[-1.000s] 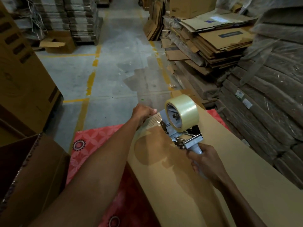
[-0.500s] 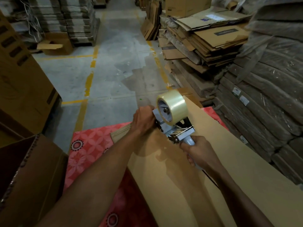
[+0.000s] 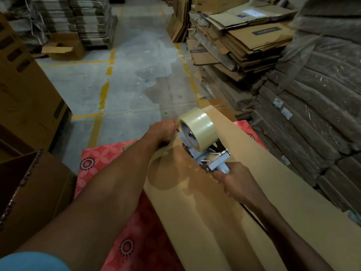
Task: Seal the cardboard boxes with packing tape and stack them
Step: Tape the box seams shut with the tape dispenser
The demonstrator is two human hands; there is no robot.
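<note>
Since a second ago the tape dispenser (image 3: 203, 151) has slid toward the far end of the cardboard box (image 3: 224, 202), closing the gap to the left hand (image 3: 163, 133), and the clear tape roll (image 3: 199, 128) now sits just beside that hand's knuckles rather than apart from it. The right hand (image 3: 237, 181) is wrapped tightly around the dispenser's pale handle, fingers curled under it, with the metal frame and roll rising ahead of the hand. The left hand is closed over the far edge of the box, pressing down at the end of the flap; whether it also pinches the loose end of the tape cannot be told. The box lies flat and long beneath both forearms, running from the near right corner of the view up to the left hand, and the dispenser's front touches its top surface between the two hands. Under the box, to the left of the left forearm, a red patterned mat (image 3: 101, 159) shows. An open brown carton (image 3: 33, 192) stands farther left of that arm. Beyond the right hand, bundled flat cardboard stacks (image 3: 312, 114) rise on the right.
</note>
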